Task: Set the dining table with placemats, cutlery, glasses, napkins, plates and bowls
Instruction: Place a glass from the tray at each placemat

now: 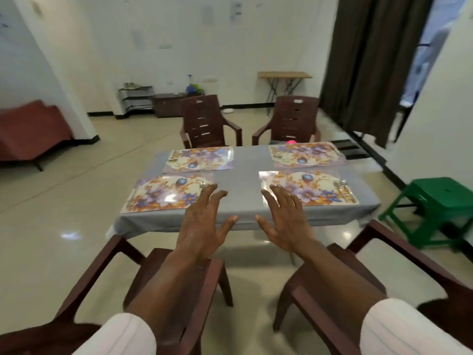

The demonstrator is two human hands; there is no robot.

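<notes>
1. Both hands are empty. The left hand (204, 221) and the right hand (284, 219) are stretched forward side by side, palms down, with the fingers straight and spread. They grip nothing.
2. The fingertips reach over the near edge of the table (245, 172), which is covered in a grey cloth. I cannot tell whether they touch it.
3. Four flowered placemats (312, 188) already lie on the cloth, two near and two far. One is just beyond each hand.
4. Each mat carries some cutlery (343, 187) at one end. It is small and blurred, possibly a spoon and a fork.
5. No glasses, napkins, plates or bowls show on the table, so those steps look undone.
6. The mats look thin, glossy and bendy, and are likely to slide on the cloth. It would be better to pinch one at a corner or edge than to press it flat.
7. The cutlery looks like stiff, light metal, best taken by the handles.
8. Brown chairs (204, 119) stand on both long sides. A green stool (440, 201) stands to the right.
</notes>
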